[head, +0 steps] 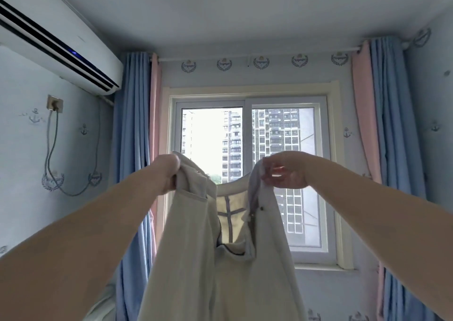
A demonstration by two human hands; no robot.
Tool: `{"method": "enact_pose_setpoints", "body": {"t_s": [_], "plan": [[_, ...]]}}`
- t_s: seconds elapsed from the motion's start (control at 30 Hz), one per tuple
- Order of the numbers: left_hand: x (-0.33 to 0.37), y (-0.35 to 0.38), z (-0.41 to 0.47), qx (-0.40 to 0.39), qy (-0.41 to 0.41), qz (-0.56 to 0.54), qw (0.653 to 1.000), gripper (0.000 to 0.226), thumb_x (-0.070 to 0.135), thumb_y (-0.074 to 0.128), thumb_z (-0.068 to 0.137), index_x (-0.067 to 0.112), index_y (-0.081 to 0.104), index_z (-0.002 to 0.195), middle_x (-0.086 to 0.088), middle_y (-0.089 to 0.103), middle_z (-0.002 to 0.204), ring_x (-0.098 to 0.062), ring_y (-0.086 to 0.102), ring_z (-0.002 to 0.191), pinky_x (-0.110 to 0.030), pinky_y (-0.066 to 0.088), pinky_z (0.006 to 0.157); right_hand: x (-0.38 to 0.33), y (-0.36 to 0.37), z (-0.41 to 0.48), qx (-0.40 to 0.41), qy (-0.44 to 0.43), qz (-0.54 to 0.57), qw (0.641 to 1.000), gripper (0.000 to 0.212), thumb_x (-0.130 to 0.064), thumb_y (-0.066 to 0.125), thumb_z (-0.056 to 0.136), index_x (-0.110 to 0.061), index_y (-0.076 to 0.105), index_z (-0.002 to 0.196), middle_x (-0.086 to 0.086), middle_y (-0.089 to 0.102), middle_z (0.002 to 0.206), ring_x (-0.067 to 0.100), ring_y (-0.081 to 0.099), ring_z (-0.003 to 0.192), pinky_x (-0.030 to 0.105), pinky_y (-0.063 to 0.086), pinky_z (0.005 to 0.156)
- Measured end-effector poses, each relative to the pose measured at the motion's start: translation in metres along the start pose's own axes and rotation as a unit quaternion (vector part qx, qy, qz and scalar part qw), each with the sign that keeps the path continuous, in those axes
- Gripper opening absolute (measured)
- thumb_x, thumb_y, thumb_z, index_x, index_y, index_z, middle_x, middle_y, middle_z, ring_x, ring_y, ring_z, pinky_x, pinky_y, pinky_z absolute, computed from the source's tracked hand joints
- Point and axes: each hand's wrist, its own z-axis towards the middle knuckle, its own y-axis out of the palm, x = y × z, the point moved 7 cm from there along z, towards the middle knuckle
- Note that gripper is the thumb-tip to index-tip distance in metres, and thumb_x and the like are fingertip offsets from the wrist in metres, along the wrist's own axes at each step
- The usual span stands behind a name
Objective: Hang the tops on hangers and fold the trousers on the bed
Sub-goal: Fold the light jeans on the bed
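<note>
Head view: trousers [193, 259] held up in the air by the waistband, in front of window [247, 129]. Left hand [168, 171] has its fingers curled tight round the waistband's left end. Right hand [285, 171] pinches the right end between thumb and fingertips. Trouser legs hang down between the forearms.

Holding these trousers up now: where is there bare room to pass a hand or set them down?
Free: the gap between the left hand and right hand, above the sagging waistband of the cream-white cloth trousers, bordered behind by the white-framed window. Crowded: below the hands, where the cloth hangs. No surface to set down on shows clearly.
</note>
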Motion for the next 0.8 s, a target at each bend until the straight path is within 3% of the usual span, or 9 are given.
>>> {"method": "enact_pose_setpoints", "body": {"t_s": [0.1,0.17,0.27,0.33,0.47,0.53,0.6,0.7,0.8], "plan": [[0.002,0.040,-0.020,-0.060,0.027,-0.005,0.998,0.026,-0.001,0.036,0.102,-0.008,0.055,0.118,-0.027,0.065,0.112,-0.035,0.067,0.097,-0.045,0.061,0.077,-0.007,0.028,-0.005,-0.025,-0.020,-0.055,0.998,0.016,-0.001,0.064,0.091,-0.007,0.067,0.077,0.003,0.069,0.068,0.010,0.058,0.058,0.021,0.040,0.055],[0.000,0.061,-0.031,-0.093,0.040,-0.005,0.995,0.023,0.001,0.040,0.103,-0.005,0.055,0.118,-0.029,0.065,0.114,-0.035,0.066,0.096,-0.049,0.058,0.088,-0.014,0.041,-0.008,-0.029,-0.040,-0.081,0.996,0.019,-0.007,0.065,0.093,-0.012,0.067,0.075,-0.002,0.068,0.064,0.007,0.053,0.059,0.019,0.031,0.056],[-0.004,0.082,-0.043,-0.122,0.064,0.001,0.990,0.015,0.005,0.043,0.103,0.009,0.058,0.105,-0.019,0.068,0.103,-0.032,0.067,0.089,-0.050,0.058,0.089,-0.022,0.051,-0.012,-0.022,-0.062,-0.067,0.996,0.014,-0.014,0.071,0.091,-0.012,0.069,0.077,0.001,0.068,0.072,0.010,0.058,0.064,0.019,0.039,0.061],[-0.009,0.094,-0.049,-0.161,0.076,-0.009,0.984,0.016,0.010,0.052,0.098,0.011,0.059,0.113,-0.014,0.068,0.102,-0.029,0.065,0.089,-0.050,0.056,0.092,-0.024,0.054,-0.015,-0.013,-0.073,-0.058,0.996,0.007,-0.012,0.073,0.088,-0.010,0.069,0.083,0.003,0.069,0.076,0.013,0.060,0.069,0.021,0.046,0.067],[-0.023,0.110,-0.061,-0.219,0.091,0.003,0.971,0.051,0.012,0.075,0.076,0.016,0.053,0.122,-0.012,0.068,0.113,-0.028,0.070,0.096,-0.047,0.059,0.090,-0.026,0.062,-0.017,-0.012,-0.078,-0.052,0.996,0.024,-0.011,0.067,0.092,-0.011,0.072,0.069,0.002,0.069,0.073,0.013,0.061,0.064,0.022,0.048,0.061],[-0.029,0.114,-0.064,-0.203,0.121,0.009,0.972,0.058,0.017,0.083,0.066,0.015,0.054,0.117,-0.014,0.069,0.112,-0.030,0.072,0.098,-0.047,0.062,0.083,-0.027,0.066,-0.019,-0.008,-0.072,-0.045,0.996,0.015,-0.010,0.066,0.092,-0.010,0.072,0.077,0.002,0.069,0.074,0.013,0.061,0.064,0.023,0.049,0.055],[-0.031,0.115,-0.062,-0.162,0.154,0.019,0.974,0.050,0.017,0.081,0.066,0.011,0.060,0.111,-0.017,0.071,0.109,-0.033,0.072,0.097,-0.051,0.062,0.081,-0.027,0.066,-0.022,-0.006,-0.080,-0.050,0.995,0.012,-0.012,0.066,0.092,-0.010,0.070,0.081,0.001,0.070,0.071,0.014,0.061,0.064,0.024,0.050,0.056],[-0.029,0.106,-0.054,-0.108,0.182,0.011,0.977,0.027,0.007,0.075,0.080,0.008,0.065,0.105,-0.017,0.072,0.105,-0.036,0.070,0.101,-0.053,0.059,0.087,-0.031,0.047,-0.026,0.048,-0.155,-0.111,0.980,0.013,-0.021,0.070,0.091,-0.009,0.072,0.096,0.008,0.071,0.096,0.017,0.061,0.078,0.029,0.050,0.071],[-0.022,0.095,-0.049,-0.124,0.187,-0.019,0.974,0.022,0.004,0.073,0.086,0.011,0.066,0.106,-0.016,0.071,0.109,-0.034,0.070,0.103,-0.050,0.059,0.089,-0.016,0.008,-0.024,0.123,-0.177,-0.179,0.960,0.062,-0.043,0.073,0.088,-0.014,0.054,0.139,0.012,0.056,0.140,0.023,0.055,0.112,0.036,0.044,0.087]]}}
